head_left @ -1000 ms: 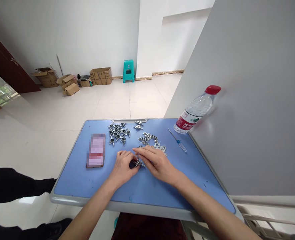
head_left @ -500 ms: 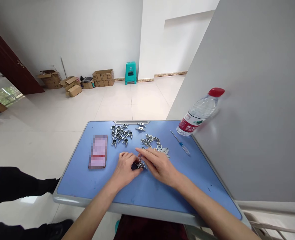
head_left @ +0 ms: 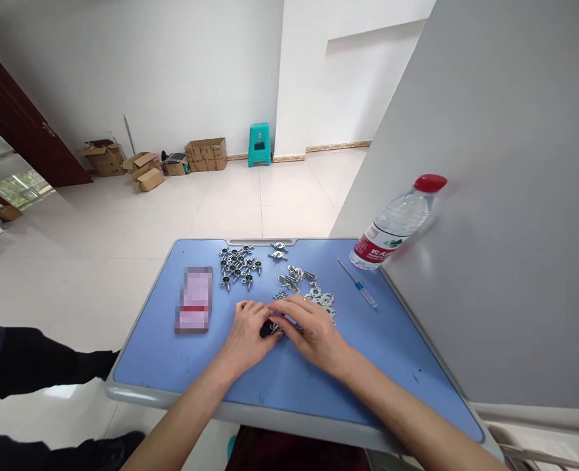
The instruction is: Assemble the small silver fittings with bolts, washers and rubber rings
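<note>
My left hand (head_left: 248, 332) rests on the blue table, its fingers curled round a small metal fitting (head_left: 275, 328) with a dark part beside it. My right hand (head_left: 315, 332) meets it from the right, thumb and fingertips drawn together over the same fitting. Whatever is between the right fingertips is hidden. Just beyond the hands lie tiny metal pieces (head_left: 280, 296), flat metal plates (head_left: 324, 299) and a pile of silvery hardware (head_left: 292, 277). Farther left sits a group of metal fittings with black centres (head_left: 237, 265); two silvery fittings (head_left: 279, 251) lie near the back edge.
A phone (head_left: 194, 301) lies at the left of the table (head_left: 171, 366). On the right are a screwdriver (head_left: 358, 285) and a water bottle (head_left: 390, 226) by the grey wall. Cardboard boxes (head_left: 205, 156) and a green stool (head_left: 259, 145) stand behind. Another person's dark-clothed leg (head_left: 48, 358) is at left.
My right fingers have lowered and closed in over the fitting, covering more of it. My left hand stays almost where it was. The view has shifted slightly.
</note>
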`<state>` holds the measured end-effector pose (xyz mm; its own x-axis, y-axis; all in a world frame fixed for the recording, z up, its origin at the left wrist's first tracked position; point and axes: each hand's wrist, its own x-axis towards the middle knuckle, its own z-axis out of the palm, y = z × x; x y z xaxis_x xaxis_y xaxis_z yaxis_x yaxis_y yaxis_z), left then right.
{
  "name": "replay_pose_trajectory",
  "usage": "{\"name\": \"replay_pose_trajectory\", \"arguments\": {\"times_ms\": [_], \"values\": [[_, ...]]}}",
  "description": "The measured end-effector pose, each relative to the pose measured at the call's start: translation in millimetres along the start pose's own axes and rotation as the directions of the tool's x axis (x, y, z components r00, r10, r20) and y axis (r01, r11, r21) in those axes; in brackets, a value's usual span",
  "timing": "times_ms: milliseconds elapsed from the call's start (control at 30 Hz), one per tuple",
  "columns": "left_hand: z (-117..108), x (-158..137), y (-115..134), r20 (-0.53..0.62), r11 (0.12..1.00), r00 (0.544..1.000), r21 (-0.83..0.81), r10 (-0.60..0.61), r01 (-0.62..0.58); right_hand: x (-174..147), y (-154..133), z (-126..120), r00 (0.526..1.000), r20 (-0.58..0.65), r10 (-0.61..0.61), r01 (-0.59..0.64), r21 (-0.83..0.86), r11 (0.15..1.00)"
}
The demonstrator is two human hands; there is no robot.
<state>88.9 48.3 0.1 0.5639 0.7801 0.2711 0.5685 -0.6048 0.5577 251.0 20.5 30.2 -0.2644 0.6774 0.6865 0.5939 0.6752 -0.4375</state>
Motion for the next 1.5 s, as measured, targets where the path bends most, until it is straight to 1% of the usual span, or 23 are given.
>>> {"name": "replay_pose_trajectory", "arguments": {"times_ms": [200,333,367,433,533,600,733,833,933,1067,1200,1300,1400,1500], "values": [[-1.0,0.8,0.7,-0.005,1.000,1.000,-0.019,-0.006,0.006,0.4,0.1,-3.9,0.996,0.081,-0.037,0.029,0.096,0.995],[0.2,0.9,-0.4,-0.004,1.000,1.000,-0.022,0.006,-0.006,-0.8,5.3,0.4,1.000,0.003,-0.028,0.028,0.076,0.997],[0.4,0.9,-0.6,-0.002,1.000,1.000,-0.022,0.005,-0.005,-0.8,6.1,1.0,0.999,0.000,-0.032,0.032,0.068,0.997],[0.6,0.8,-0.8,0.002,1.000,1.000,-0.025,0.006,-0.006,0.0,6.5,0.5,0.998,0.038,-0.051,0.048,0.073,0.996],[1.2,0.5,-1.1,0.005,1.000,1.000,-0.022,0.011,-0.011,1.6,5.0,-2.3,0.993,0.090,-0.083,0.071,0.129,0.989],[1.8,0.4,-1.7,0.003,1.000,1.000,-0.007,0.014,-0.014,2.0,4.2,-2.8,0.995,0.067,-0.072,0.062,0.139,0.988],[3.2,0.6,-3.2,-0.005,0.999,1.000,0.020,0.026,-0.026,0.7,4.0,1.7,1.000,0.006,0.002,-0.002,0.072,0.997],[3.3,1.4,-3.2,-0.001,0.999,0.999,0.035,0.033,-0.033,-1.4,4.7,6.3,1.000,-0.028,0.001,0.001,0.055,0.998],[1.8,2.2,-2.0,0.007,0.999,0.999,0.032,0.031,-0.031,-3.0,6.9,5.7,0.999,-0.045,-0.010,0.012,0.061,0.998],[-0.7,2.8,-0.5,0.036,1.000,0.999,-0.004,0.006,-0.005,-0.7,9.0,-6.1,0.999,0.023,-0.049,0.047,0.098,0.994],[-1.3,3.3,-0.7,0.047,1.000,0.999,-0.015,0.010,-0.009,3.3,7.1,-13.1,0.994,0.102,-0.050,0.034,0.153,0.988],[-2.1,4.0,0.4,0.047,1.000,0.999,-0.006,0.001,0.000,2.9,6.8,-11.2,0.997,0.058,-0.045,0.037,0.135,0.990],[-4.5,4.8,3.3,0.061,1.000,0.998,-0.016,-0.012,0.013,0.9,10.3,-14.4,0.999,-0.031,0.030,-0.027,0.093,0.995],[-7.2,5.0,6.1,0.079,0.999,0.997,-0.045,-0.014,0.018,0.1,15.4,-24.5,0.994,-0.060,0.092,-0.087,0.081,0.993]]}}
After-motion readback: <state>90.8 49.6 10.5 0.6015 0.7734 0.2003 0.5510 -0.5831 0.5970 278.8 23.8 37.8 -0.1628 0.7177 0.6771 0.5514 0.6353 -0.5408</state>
